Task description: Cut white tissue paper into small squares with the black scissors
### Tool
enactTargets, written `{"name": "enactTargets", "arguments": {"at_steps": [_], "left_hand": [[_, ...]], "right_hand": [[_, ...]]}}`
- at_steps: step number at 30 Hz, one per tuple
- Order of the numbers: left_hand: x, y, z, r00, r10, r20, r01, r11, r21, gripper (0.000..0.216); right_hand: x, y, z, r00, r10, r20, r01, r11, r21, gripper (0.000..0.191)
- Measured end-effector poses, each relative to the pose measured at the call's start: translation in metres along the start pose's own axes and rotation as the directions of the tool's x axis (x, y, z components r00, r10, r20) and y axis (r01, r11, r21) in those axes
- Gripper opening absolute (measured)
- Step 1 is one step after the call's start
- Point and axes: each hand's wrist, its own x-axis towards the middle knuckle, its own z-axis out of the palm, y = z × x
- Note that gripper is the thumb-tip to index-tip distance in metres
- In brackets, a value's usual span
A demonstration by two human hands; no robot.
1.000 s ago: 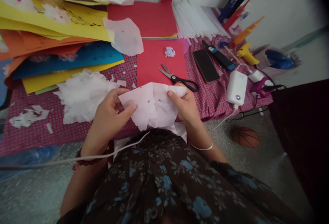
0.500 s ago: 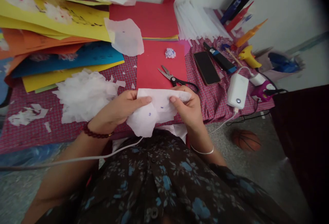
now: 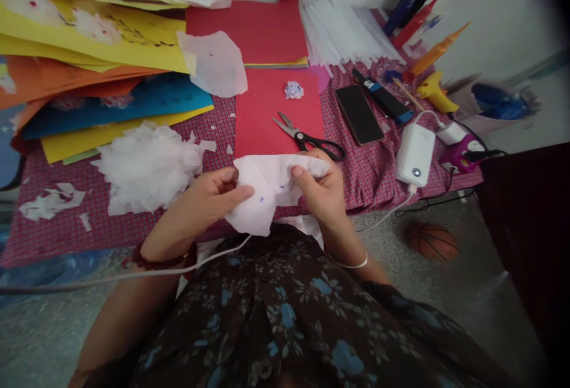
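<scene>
Thin white tissue paper (image 3: 256,198) with small blue marks is stretched between my hands above the table's front edge. My left hand (image 3: 218,195) pinches its left side between thumb and fingers. At the other end, my right hand (image 3: 323,189) grips the folded paper, thumb on top and fingers behind. Just beyond my right hand lie black-handled scissors (image 3: 307,139), blades parted, partly on a red sheet (image 3: 258,112). A small crumpled white-and-blue paper ball (image 3: 294,90) rests on that sheet. Left of my hands is a fluffy pile of white tissue pieces (image 3: 149,165).
Coloured paper sheets (image 3: 146,50) are stacked at the back left, and white strips (image 3: 342,35) at the back. Toward the right lie a phone (image 3: 358,114), a white power bank (image 3: 415,153) with cables and a yellow glue gun (image 3: 436,91). A basketball (image 3: 431,239) is on the floor.
My left hand has shifted slightly left and lower on the tissue paper, its thumb sliding back toward the edge. My right hand keeps its grip. The view has shifted slightly.
</scene>
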Motion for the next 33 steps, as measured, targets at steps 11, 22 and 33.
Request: {"name": "enactTargets", "arguments": {"at_steps": [11,22,33], "left_hand": [[0.013,0.010,-0.005,0.701,0.518,-0.490,-0.446,0.855,0.266,0.035],[-0.013,0.042,-0.010,0.693,0.650,-0.313,-0.436,0.723,0.537,0.033],[-0.034,0.047,-0.003,0.796,0.597,0.103,-0.481,0.519,0.706,0.021]], "right_hand": [[-0.009,0.019,-0.002,0.979,-0.017,-0.201,0.043,0.991,0.126,0.021],[-0.013,0.024,-0.029,0.955,0.240,0.177,-0.254,0.966,0.057,0.031],[0.025,0.000,-0.003,0.912,0.035,0.409,0.128,0.922,-0.365,0.016]]}}
